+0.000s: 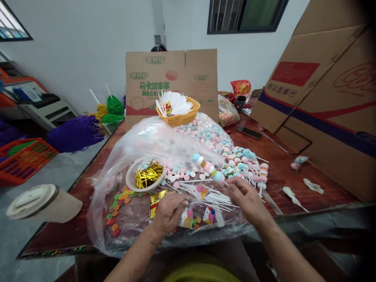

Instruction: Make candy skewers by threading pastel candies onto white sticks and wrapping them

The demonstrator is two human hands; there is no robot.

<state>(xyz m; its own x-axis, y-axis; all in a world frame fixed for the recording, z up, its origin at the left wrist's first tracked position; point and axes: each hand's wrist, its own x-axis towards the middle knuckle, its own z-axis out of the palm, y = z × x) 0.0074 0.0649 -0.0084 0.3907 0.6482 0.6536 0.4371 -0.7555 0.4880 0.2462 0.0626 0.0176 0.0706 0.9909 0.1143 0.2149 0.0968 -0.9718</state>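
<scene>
My right hand [245, 197] pinches the lower end of a candy skewer [208, 167], whose pastel marshmallows and gummy rings are threaded on a white stick tilting up to the left. Closed, with its fingers curled under, my left hand [170, 211] rests above the plastic sheet; whatever its fingertips hold is hidden. Between the hands lie loose white sticks [217, 203] and small printed cards [209, 214]. Several filled skewers [243, 160] are piled beyond my right hand. Loose marshmallows [202, 131] spread over the clear plastic bag [141, 133]. Gummy rings [114, 213] lie left of my left hand.
A white bowl [129, 183] holds gold twist ties. Behind it, a yellow basket [185, 118] carries white sticks before a cardboard box [173, 74]. A lidded cup [63, 205] stands at the left edge. A phone [249, 132] and large carton [329, 102] are at right.
</scene>
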